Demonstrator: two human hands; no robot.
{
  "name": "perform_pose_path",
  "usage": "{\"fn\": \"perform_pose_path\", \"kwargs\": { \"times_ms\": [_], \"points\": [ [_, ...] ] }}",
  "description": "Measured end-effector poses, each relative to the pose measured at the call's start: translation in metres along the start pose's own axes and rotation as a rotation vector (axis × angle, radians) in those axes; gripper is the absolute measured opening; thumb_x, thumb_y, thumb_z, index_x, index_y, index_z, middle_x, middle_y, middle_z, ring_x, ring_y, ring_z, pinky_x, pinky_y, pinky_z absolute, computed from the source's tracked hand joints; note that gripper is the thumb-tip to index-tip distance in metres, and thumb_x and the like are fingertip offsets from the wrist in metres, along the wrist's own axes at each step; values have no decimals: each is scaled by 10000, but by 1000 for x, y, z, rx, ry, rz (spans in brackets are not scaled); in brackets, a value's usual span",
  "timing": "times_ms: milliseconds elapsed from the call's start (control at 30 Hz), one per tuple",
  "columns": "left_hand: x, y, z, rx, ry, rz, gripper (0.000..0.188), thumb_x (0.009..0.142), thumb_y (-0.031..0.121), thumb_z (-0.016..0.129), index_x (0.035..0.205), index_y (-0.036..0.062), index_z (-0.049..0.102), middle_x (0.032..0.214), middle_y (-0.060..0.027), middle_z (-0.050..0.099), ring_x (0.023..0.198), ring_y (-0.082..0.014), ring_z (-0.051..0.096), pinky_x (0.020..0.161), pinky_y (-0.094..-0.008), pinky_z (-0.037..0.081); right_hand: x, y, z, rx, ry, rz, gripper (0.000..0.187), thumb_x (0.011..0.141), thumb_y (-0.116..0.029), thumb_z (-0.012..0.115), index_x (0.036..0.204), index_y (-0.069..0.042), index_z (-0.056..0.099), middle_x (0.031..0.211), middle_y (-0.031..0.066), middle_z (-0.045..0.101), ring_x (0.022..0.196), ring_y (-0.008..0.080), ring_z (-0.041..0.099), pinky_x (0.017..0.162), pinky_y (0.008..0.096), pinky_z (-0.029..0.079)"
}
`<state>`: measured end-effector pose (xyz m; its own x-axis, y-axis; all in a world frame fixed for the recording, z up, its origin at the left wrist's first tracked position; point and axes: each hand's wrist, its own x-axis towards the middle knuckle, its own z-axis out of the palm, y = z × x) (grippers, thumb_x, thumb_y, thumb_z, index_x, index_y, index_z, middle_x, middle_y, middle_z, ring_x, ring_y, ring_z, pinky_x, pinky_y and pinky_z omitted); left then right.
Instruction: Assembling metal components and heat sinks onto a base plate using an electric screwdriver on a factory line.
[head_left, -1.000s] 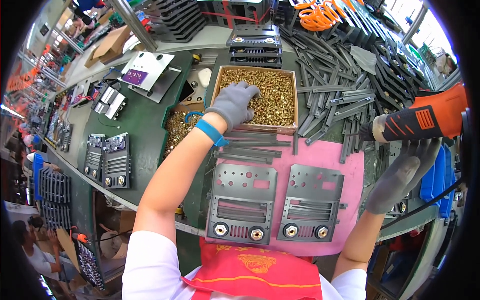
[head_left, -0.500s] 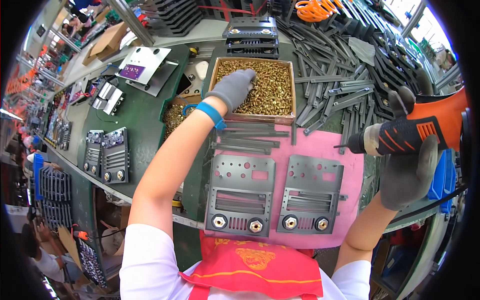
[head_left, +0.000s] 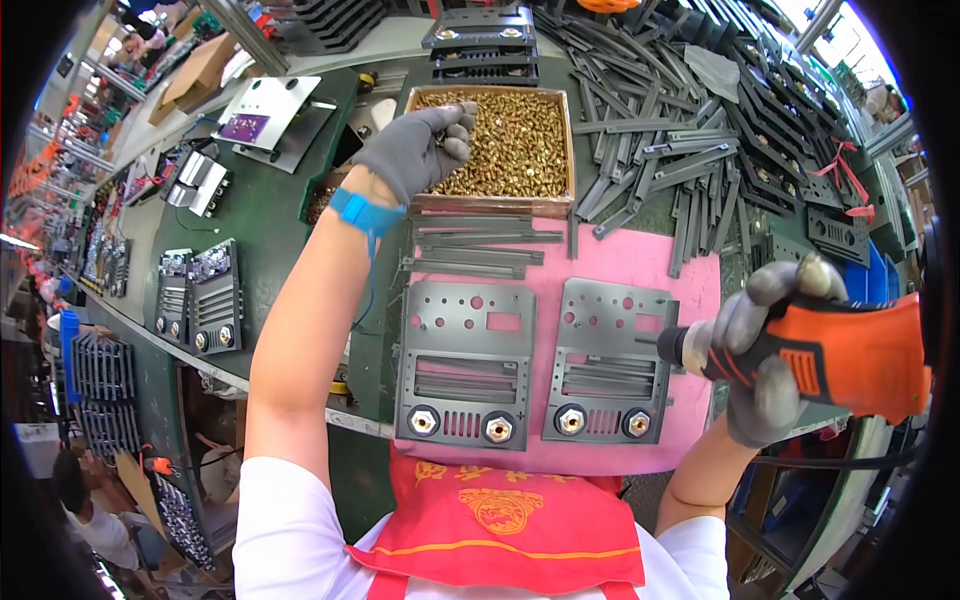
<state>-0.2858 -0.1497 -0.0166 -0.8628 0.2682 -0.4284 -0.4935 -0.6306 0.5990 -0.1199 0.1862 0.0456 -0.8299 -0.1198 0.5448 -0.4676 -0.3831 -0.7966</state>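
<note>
My left hand (head_left: 415,152), in a grey glove with a blue wrist strap, hovers over the left part of an open box (head_left: 490,205) filled with brass-coloured screws (head_left: 520,145). Its fingers are curled closed; whatever they hold cannot be made out. On the right, my gloved right hand (head_left: 745,315) grips an orange and black power screwdriver (head_left: 860,350). The tool's bit points left, over the right edge of a dark metal panel (head_left: 615,305). Beside that lies a similar panel (head_left: 465,305). Both have two hex nuts along their near edge.
The panels lie on a pink mat (head_left: 695,260), with dark metal strips (head_left: 480,252) behind them. More strips (head_left: 650,130) are heaped at back right. Stacked panels (head_left: 485,65) stand behind the box. Circuit-board assemblies (head_left: 215,290) sit on the left of the green bench.
My left hand has drawn back left from the screws, fingers curling. My right hand has swung the screwdriver left and down towards the right panel. The whole view has shifted slightly.
</note>
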Motion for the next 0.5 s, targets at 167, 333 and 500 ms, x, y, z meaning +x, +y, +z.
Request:
{"fn": "perform_pose_path", "kwargs": {
  "times_ms": [167,333,500],
  "points": [
    [-97,-77,45,282,-152,-54,441,1009,237,536,1363,-15,457,894,5,509,692,-60,439,592,-205,409,-14,1,-2,-124,-196,-78,739,888,-256,689,1448,-18,271,855,64,580,623,143,532,523,271,483],
    [-157,-155,75,172,-204,-411,401,993,338,575,1241,27,527,864,20,508,674,-48,422,559,-188,339,-40,-21,-4,-124,92,101,356,835,-384,650,864,-87,457,717,14,433,604,125,433,520,237,400],
    [-146,-208,78,133,-197,-572,324,994,316,581,1171,45,559,845,12,517,668,-60,427,569,-194,348,-58,-38,-13,65,212,-32,215,783,-236,662,780,-105,492,701,-10,486,612,97,478,563,217,423]
  ]
}}
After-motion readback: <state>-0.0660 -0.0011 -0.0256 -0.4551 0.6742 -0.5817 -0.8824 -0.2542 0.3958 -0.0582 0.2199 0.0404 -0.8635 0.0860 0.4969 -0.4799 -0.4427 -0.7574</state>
